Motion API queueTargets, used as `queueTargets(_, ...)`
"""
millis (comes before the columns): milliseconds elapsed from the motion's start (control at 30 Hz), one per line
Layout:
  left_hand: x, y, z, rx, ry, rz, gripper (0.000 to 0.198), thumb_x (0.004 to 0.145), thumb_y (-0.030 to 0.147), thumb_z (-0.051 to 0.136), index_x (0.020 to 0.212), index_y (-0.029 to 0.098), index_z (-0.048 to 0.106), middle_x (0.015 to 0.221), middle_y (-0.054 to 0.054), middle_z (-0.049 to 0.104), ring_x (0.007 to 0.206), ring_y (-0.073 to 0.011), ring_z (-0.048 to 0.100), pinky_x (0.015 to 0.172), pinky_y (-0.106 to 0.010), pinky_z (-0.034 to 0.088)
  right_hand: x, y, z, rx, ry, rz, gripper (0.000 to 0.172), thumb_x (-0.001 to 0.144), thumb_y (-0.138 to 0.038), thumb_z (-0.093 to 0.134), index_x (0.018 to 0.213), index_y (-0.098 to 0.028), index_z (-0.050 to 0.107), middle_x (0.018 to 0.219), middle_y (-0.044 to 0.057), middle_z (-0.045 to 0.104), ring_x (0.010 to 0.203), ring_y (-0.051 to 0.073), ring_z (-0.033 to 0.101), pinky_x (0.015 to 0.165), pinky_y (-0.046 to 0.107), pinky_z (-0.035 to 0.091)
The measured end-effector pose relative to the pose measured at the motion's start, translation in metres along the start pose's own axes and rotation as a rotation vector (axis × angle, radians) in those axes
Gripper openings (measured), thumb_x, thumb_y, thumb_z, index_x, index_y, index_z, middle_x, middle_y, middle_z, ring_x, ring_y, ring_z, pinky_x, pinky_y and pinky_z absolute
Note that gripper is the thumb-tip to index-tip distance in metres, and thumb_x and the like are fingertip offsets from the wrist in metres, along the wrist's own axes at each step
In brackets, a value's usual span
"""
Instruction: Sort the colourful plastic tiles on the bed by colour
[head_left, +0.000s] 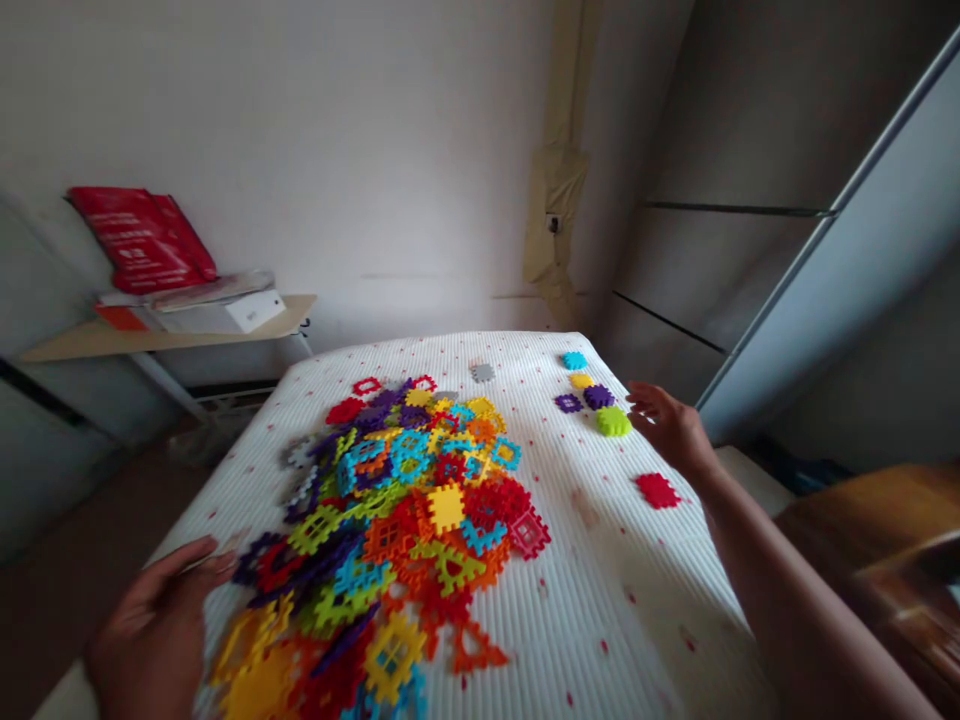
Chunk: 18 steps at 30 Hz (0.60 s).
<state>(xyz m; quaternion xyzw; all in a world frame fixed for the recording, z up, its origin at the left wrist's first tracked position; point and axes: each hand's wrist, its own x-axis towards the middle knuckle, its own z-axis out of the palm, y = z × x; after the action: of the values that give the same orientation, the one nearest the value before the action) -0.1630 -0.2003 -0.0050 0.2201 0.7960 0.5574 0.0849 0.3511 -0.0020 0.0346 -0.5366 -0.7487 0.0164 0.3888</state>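
A large heap of interlocking plastic building tiles (409, 470) in several colours lies on the white quilted cover (585, 570). Beside the heap's near left edge, my left hand (161, 625) has its fingers and thumb apart and holds nothing. My right hand (671, 425) is at the cover's right edge, fingers loosely bent and apart, with nothing visible in them. Just left of its fingertips sits a lime green tile (614, 421), close to a solid purple tile (598, 397), a purple frame tile (568, 403) and a yellow tile (581, 381). Nearer to me lies a red tile (658, 490).
A blue tile (574, 360) and a grey tile (482, 372) lie near the far edge. At the left, a small table (195, 335) bears a white box (251, 310) and a red bag (142, 240). A grey wardrobe (720, 270) stands at the right.
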Motion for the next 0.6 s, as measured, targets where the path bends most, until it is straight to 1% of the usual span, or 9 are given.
queueTargets(33, -0.001, 0.002, 0.001, 0.003, -0.002, -0.013, 0.046, 0.057, 0.042, 0.065, 0.099, 0.023, 0.065, 0.084, 0.000, 0.064, 0.089, -0.0243, 0.058, 0.087, -0.043, 0.045, -0.007, -0.018, 0.004, 0.031, -0.014, -0.034, 0.037, 0.077, -0.024, 0.051, 0.114, -0.017, 0.056, 0.091, 0.007, 0.068, 0.075, 0.017, 0.065, 0.071, 0.030, 0.053)
queueTargets(67, -0.002, 0.002, 0.002, -0.012, -0.010, -0.026, 0.047, 0.056, 0.041, 0.065, 0.098, 0.021, 0.065, 0.081, 0.000, 0.063, 0.084, -0.0238, 0.059, 0.086, -0.042, 0.045, -0.014, -0.036, 0.010, 0.068, -0.065, -0.073, 0.036, 0.079, -0.025, 0.050, 0.113, -0.018, 0.056, 0.091, 0.007, 0.069, 0.073, 0.017, 0.065, 0.070, 0.029, 0.053)
queueTargets(133, 0.000, -0.003, 0.004, -0.050, -0.037, -0.009, 0.046, 0.057, 0.040, 0.064, 0.096, 0.018, 0.065, 0.078, -0.001, 0.062, 0.078, -0.0221, 0.059, 0.082, -0.040, 0.046, -0.029, -0.068, 0.026, 0.133, -0.226, -0.172, 0.033, 0.082, -0.027, 0.047, 0.113, -0.021, 0.057, 0.096, 0.007, 0.068, 0.075, 0.016, 0.065, 0.068, 0.028, 0.053)
queueTargets(200, 0.005, -0.012, 0.005, -0.064, -0.074, 0.030, 0.042, 0.059, 0.040, 0.063, 0.095, 0.018, 0.064, 0.079, -0.002, 0.063, 0.076, -0.0214, 0.060, 0.080, -0.037, 0.046, -0.040, -0.092, 0.047, 0.161, -0.351, -0.266, 0.031, 0.084, -0.026, 0.045, 0.111, -0.023, 0.059, 0.102, 0.008, 0.066, 0.081, 0.017, 0.065, 0.073, 0.029, 0.052)
queueTargets(233, 0.007, -0.017, 0.005, -0.062, -0.088, 0.046, 0.040, 0.060, 0.040, 0.062, 0.094, 0.018, 0.064, 0.079, -0.003, 0.064, 0.076, -0.0214, 0.060, 0.079, -0.036, 0.046, -0.044, -0.100, 0.058, 0.162, -0.381, -0.295, 0.030, 0.084, -0.024, 0.044, 0.110, -0.023, 0.060, 0.105, 0.008, 0.066, 0.084, 0.018, 0.064, 0.075, 0.030, 0.051)
queueTargets(300, 0.009, -0.023, 0.005, -0.057, -0.104, 0.068, 0.037, 0.063, 0.038, 0.061, 0.093, 0.018, 0.064, 0.080, -0.004, 0.065, 0.078, -0.0216, 0.061, 0.077, -0.035, 0.047, -0.050, -0.107, 0.078, 0.156, -0.389, -0.306, 0.031, 0.085, -0.022, 0.041, 0.109, -0.022, 0.060, 0.106, 0.008, 0.065, 0.086, 0.018, 0.064, 0.077, 0.031, 0.050)
queueTargets(400, 0.010, -0.026, 0.006, -0.063, -0.109, 0.078, 0.034, 0.066, 0.038, 0.059, 0.093, 0.018, 0.064, 0.081, -0.004, 0.066, 0.078, -0.0211, 0.061, 0.077, -0.034, 0.047, -0.056, -0.104, 0.099, 0.161, -0.396, -0.270, 0.029, 0.086, -0.023, 0.040, 0.106, -0.021, 0.060, 0.101, 0.008, 0.065, 0.085, 0.018, 0.064, 0.076, 0.030, 0.050)
queueTargets(467, 0.009, -0.026, 0.007, -0.082, -0.114, 0.072, 0.035, 0.066, 0.038, 0.059, 0.094, 0.017, 0.063, 0.082, -0.004, 0.066, 0.076, -0.0206, 0.061, 0.076, -0.034, 0.048, -0.059, -0.100, 0.106, 0.171, -0.401, -0.245, 0.027, 0.087, -0.026, 0.040, 0.101, -0.021, 0.062, 0.096, 0.007, 0.066, 0.085, 0.018, 0.063, 0.077, 0.029, 0.050)
queueTargets(600, 0.007, -0.025, 0.011, -0.138, -0.136, 0.075, 0.035, 0.064, 0.036, 0.060, 0.092, 0.016, 0.064, 0.086, -0.005, 0.066, 0.075, -0.0193, 0.061, 0.073, -0.033, 0.049, -0.061, -0.094, 0.111, 0.228, -0.363, -0.162, 0.026, 0.086, -0.027, 0.040, 0.094, -0.020, 0.065, 0.089, 0.006, 0.068, 0.083, 0.018, 0.064, 0.076, 0.029, 0.050)
